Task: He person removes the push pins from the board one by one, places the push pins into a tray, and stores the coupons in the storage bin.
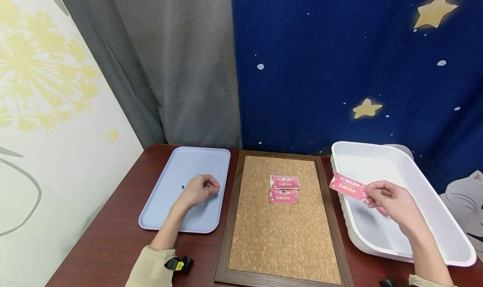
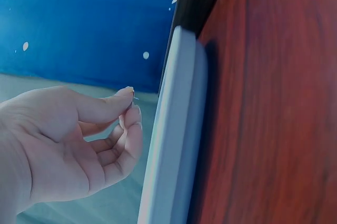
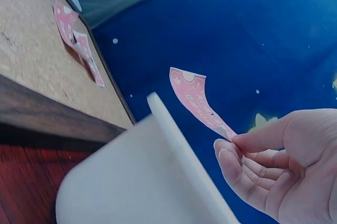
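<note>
Over the blue tray, my left hand pinches a tiny thumbtack between thumb and forefinger; its thin tip pokes out in the left wrist view. A small dark tack lies in that tray. My right hand pinches a pink coupon at one end, over the near-left rim of the white bin; the strip bends slightly in the right wrist view. Two similar coupons hang one below the other on the corkboard, each with a dark tack near its top edge.
The wood-framed corkboard lies between the blue tray and the deep white bin on a dark red table. Another pink coupon shows in the bin beneath my right hand. Grey and blue curtains hang behind the table.
</note>
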The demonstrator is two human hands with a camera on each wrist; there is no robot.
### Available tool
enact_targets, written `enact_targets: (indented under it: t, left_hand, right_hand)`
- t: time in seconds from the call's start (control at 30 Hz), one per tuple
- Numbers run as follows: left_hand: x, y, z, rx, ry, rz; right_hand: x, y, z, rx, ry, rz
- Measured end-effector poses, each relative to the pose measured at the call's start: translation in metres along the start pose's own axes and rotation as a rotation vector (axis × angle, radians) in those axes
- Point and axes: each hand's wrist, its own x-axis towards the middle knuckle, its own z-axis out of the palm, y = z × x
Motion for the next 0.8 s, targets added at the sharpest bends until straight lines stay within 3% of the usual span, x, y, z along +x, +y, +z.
enact_targets:
  t: [0.4, 0.8]
  left_hand:
    - [0.001, -0.024, -0.025, 0.060, 0.136, -0.043]
    - [0.002, -0.039, -0.034, 0.096, 0.231, -0.102]
  right_hand:
    - [-0.001, 0.016, -0.014, -0.034, 0.060, 0.042]
    - [0.001, 0.032, -0.025, -0.071, 0.087, 0.086]
